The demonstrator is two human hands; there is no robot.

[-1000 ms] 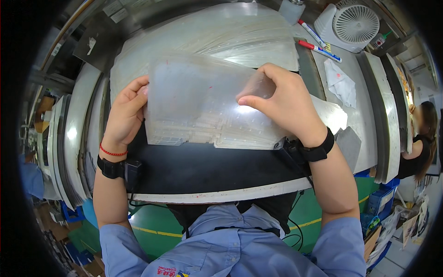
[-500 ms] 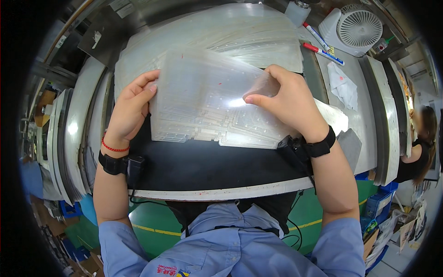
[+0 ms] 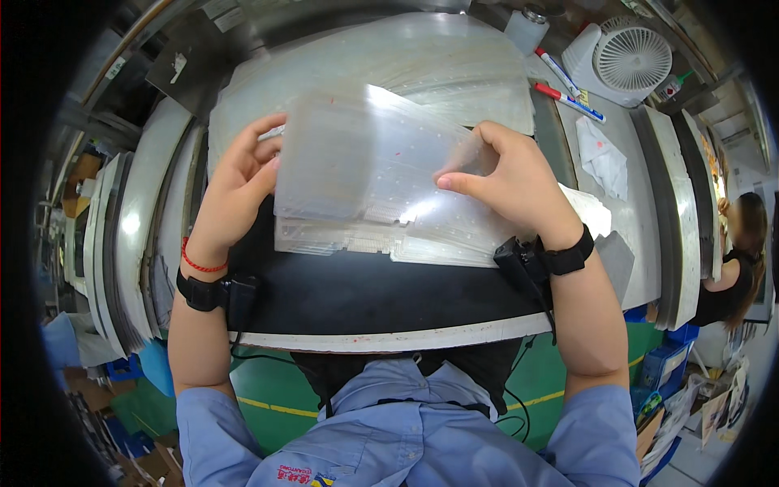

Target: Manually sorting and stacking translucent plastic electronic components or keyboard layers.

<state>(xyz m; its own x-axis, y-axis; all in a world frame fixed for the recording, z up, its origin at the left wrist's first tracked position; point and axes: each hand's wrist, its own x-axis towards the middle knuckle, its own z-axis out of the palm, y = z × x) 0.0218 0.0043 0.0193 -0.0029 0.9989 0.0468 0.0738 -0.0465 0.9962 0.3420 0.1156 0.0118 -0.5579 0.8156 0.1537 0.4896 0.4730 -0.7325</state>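
Between my two hands I hold up a clear plastic sheet (image 3: 333,162) with a few small red marks on it. My left hand (image 3: 247,174) grips its left edge, thumb in front and fingers partly hidden behind. At the right edge my right hand (image 3: 507,174) pinches it, the thumb lying on the face. Under the sheet is a spread of similar clear sheets (image 3: 446,250) with rows of fine cut-outs, resting on the black work mat (image 3: 365,292). A bigger fanned pile of clear sheets (image 3: 389,49) lies beyond.
A white fan (image 3: 629,61), red-capped markers (image 3: 568,101), a crumpled white cloth (image 3: 602,158) and a bottle (image 3: 526,31) stand or lie at the back right. Curved grey-white panels (image 3: 146,219) flank the left side. A person (image 3: 730,276) is at the far right.
The held sheet has shifted a little to the right and its tilt has changed, moving the bright reflection. Both hands keep their grip on it.
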